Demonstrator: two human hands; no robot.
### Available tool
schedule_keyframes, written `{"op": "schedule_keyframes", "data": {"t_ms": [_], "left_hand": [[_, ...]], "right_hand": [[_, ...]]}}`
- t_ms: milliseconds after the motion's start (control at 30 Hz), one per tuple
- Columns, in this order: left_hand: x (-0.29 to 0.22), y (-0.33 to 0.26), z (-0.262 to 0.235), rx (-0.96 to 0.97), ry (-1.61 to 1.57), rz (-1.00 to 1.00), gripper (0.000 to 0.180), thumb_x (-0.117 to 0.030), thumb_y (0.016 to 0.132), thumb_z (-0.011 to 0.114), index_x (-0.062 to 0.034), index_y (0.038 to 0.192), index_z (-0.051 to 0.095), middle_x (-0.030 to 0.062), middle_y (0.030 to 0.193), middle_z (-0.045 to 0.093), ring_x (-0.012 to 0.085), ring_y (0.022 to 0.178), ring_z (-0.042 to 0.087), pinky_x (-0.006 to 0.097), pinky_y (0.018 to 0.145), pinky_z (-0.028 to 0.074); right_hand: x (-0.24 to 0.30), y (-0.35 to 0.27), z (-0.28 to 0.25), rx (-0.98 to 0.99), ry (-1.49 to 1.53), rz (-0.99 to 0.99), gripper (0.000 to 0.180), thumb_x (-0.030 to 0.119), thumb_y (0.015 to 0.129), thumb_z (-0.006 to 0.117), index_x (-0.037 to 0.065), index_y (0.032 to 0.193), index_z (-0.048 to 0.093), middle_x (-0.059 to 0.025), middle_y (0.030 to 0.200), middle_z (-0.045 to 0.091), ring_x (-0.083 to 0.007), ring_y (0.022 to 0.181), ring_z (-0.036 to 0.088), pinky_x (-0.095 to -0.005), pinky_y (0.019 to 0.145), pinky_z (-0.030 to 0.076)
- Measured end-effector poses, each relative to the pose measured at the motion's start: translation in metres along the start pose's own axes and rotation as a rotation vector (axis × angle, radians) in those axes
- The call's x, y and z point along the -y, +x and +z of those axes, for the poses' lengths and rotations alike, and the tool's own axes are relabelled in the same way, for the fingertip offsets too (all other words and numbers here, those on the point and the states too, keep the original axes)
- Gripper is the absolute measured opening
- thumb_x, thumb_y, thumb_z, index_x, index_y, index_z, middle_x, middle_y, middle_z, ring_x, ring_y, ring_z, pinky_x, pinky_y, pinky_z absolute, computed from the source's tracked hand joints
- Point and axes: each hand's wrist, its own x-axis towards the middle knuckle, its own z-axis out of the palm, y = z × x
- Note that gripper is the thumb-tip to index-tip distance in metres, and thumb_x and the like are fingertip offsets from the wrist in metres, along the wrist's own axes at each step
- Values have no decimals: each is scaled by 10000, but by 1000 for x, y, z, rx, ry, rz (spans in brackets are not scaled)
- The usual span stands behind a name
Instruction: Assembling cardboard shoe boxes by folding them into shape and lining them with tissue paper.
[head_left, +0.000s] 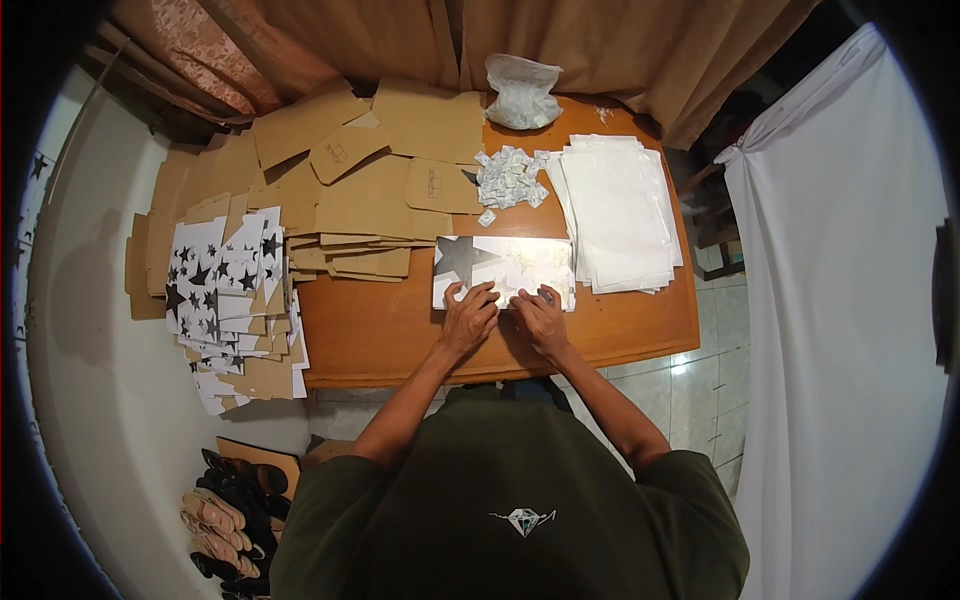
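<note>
A flat white box (508, 262) lies on the table in front of me, with a large black star on its left part and a pale glare over its right part. My left hand (470, 318) grips its near edge with bent fingers. Close beside it, my right hand (538, 320) is curled on the same edge, fingertips on the top face. The thumbs and the box's underside are hard to make out. Beyond the box is a heap of small whitish packets (512, 178), with one packet (486, 217) lying apart from it.
To the right lies a stack of white sheets (618, 215). Flat brown cardboard pieces (365, 190) cover the table's left and back. Star-printed cardboard (225, 280) is piled at the left end. A clear plastic bag (523, 95) stands at the back, and shoes (225, 525) sit low left.
</note>
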Motion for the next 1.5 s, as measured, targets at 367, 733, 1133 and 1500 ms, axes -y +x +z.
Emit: {"op": "schedule_keyframes", "data": {"t_ms": [367, 733, 1133, 1500], "left_hand": [[-37, 2, -11, -13, 178, -178, 104, -188, 798, 795, -123, 845, 730, 57, 1424, 575, 309, 1450, 393, 644, 1064, 197], [-105, 0, 56, -146, -460, -1093, 336, -207, 877, 771, -23, 1143, 679, 211, 1267, 636, 321, 1092, 664, 351, 796, 560], [-224, 44, 132, -888, -325, -1135, 1239, -190, 767, 906, -58, 1610, 7, 301, 1494, 395, 386, 1401, 435, 487, 1175, 337], [-293, 26, 66, -1173, -310, -1089, 1014, 100, 913, 642, -211, 1622, -12, 236, 1499, 396, 329, 1353, 491, 431, 1054, 528]], "right_hand": [[-4, 23, -43, 320, 190, 65, 432, 187, 854, 731, 55, 1247, 612, -154, 1140, 692, -310, 1085, 652, -528, 1093, 375], [-152, 69, -61, 494, 469, 346, 703, 514, 1012, 544, 41, 1515, 412, -251, 1388, 564, -393, 1385, 434, -571, 1165, 290], [-183, 52, -78, 653, 932, 38, 1144, 478, 874, 750, 149, 1645, -28, -236, 1420, 569, -401, 1370, 502, -692, 1175, 22], [-83, 46, -123, 531, 1142, -275, 904, 146, 928, 707, 45, 1628, 144, -272, 1361, 502, -417, 1226, 552, -448, 1039, 466]]}}
